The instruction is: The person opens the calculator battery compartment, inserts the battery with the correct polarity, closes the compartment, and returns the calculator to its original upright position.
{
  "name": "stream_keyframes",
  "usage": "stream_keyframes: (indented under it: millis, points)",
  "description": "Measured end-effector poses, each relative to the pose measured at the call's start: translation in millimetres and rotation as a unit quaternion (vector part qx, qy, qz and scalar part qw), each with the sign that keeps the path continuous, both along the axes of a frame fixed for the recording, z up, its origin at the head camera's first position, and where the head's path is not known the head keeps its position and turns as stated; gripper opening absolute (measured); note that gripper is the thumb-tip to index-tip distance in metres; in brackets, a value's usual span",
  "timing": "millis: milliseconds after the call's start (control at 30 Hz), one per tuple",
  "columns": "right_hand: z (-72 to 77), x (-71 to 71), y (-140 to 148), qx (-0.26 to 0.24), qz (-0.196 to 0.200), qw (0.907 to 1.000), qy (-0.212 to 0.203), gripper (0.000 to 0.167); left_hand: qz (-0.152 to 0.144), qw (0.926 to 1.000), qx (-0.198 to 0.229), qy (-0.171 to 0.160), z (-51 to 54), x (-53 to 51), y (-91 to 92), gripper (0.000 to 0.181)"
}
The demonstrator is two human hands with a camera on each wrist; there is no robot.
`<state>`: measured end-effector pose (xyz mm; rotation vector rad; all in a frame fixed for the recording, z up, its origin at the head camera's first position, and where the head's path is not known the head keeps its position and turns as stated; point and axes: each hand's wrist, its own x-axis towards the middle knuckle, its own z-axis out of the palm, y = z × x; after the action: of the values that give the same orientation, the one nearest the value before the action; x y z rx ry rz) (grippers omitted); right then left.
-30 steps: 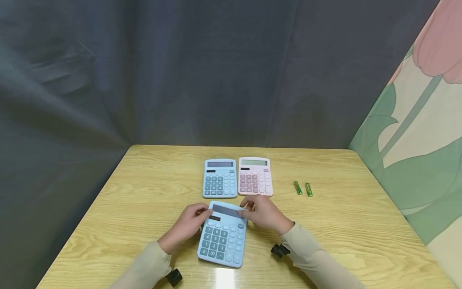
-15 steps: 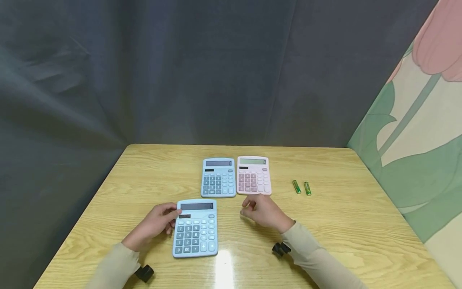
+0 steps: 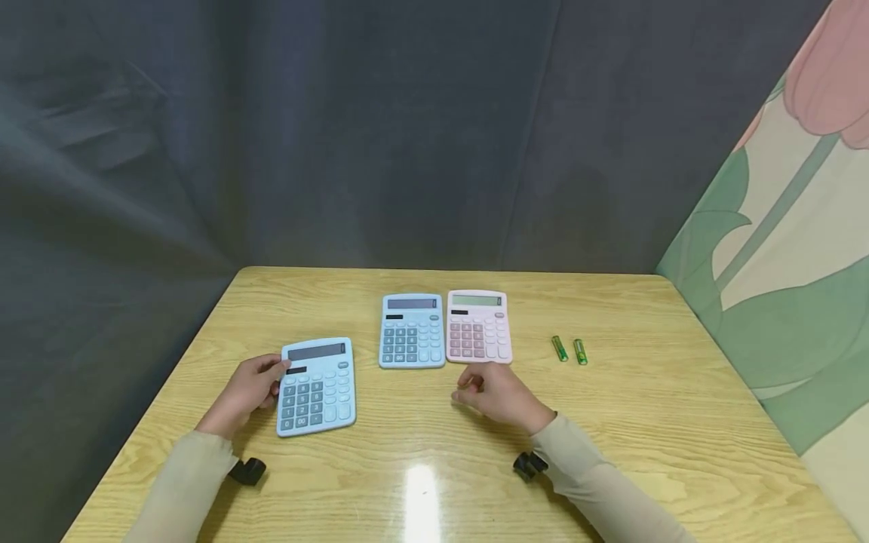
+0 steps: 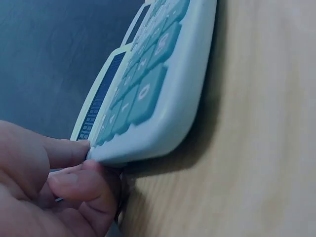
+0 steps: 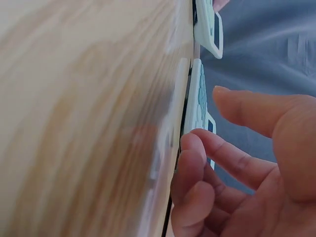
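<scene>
A blue calculator (image 3: pixel 316 388) is on the left part of the table, held at its left edge by my left hand (image 3: pixel 246 391). In the left wrist view, the thumb lies on top of the casing (image 4: pixel 173 116) and curled fingers are below the edge. My right hand (image 3: pixel 498 396) is just in front of a pink calculator (image 3: pixel 479 328), its fingers loosely bent. Seen in the right wrist view, a gap separates thumb and index finger, with nothing between them. A second blue calculator (image 3: pixel 412 332) lies flat, close beside the pink one.
Two green batteries (image 3: pixel 560 348) lie on the wooden table (image 3: pixel 645 422), right of the pink calculator. A dark curtain (image 3: pixel 434 136) hangs behind the table. Along the right side is a flower-patterned panel (image 3: pixel 801 302).
My left hand has carried the blue calculator from the front middle to the left and farther back. The right hand has let go of it and stayed near the pink calculator.
</scene>
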<state>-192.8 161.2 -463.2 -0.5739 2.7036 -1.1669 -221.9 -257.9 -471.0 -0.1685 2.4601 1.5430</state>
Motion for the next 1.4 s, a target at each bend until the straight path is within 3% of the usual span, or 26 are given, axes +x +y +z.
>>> stream_keyframes:
  millis: [367, 500, 600, 700, 800, 867, 933, 1100, 1400]
  points:
    - [-3.8, 0.3, -4, 0.010, 0.001, 0.9999, -0.003, 0.010, 0.065, 0.9974, -0.010, 0.030, -6.6, -51.4, 7.1, 0.047]
    - [-6.0, 1.4, -5, 0.013, -0.001, 0.9999, 0.002, 0.011, 0.069, 0.9952, -0.046, 0.052, -6.4, -61.2, 11.0, 0.050]
    - [-5.9, 2.7, -6, 0.010, 0.000, 0.9999, -0.003, 0.011, 0.045, 0.9915, -0.102, 0.066, 0.0, -52.7, 13.4, 0.068]
    - [-5.5, 3.0, -6, 0.010, 0.000, 0.9999, -0.011, 0.011, -0.020, 0.9840, -0.163, 0.069, 7.9, -32.2, 15.1, 0.099]
    - [-3.7, 1.9, -5, 0.014, -0.002, 0.9999, -0.003, 0.011, -0.090, 0.9688, -0.218, 0.076, 13.0, -11.3, 19.4, 0.125]
    - [-2.1, 0.6, -3, 0.018, -0.008, 0.9998, 0.005, 0.010, -0.112, 0.9601, -0.242, 0.085, 13.7, -2.4, 24.1, 0.129]
    - [-0.6, -0.5, -3, 0.020, -0.010, 0.9997, 0.011, 0.010, -0.115, 0.9543, -0.257, 0.100, 13.2, 1.4, 28.6, 0.124]
    - [0.6, -1.4, -5, 0.018, 0.004, 0.9998, 0.003, 0.010, -0.097, 0.9521, -0.259, 0.130, 8.7, -2.3, 32.1, 0.108]
    - [1.0, -2.3, -7, 0.029, 0.002, 0.9996, 0.000, 0.010, -0.105, 0.9545, -0.252, 0.121, 4.1, -23.7, 25.1, 0.096]
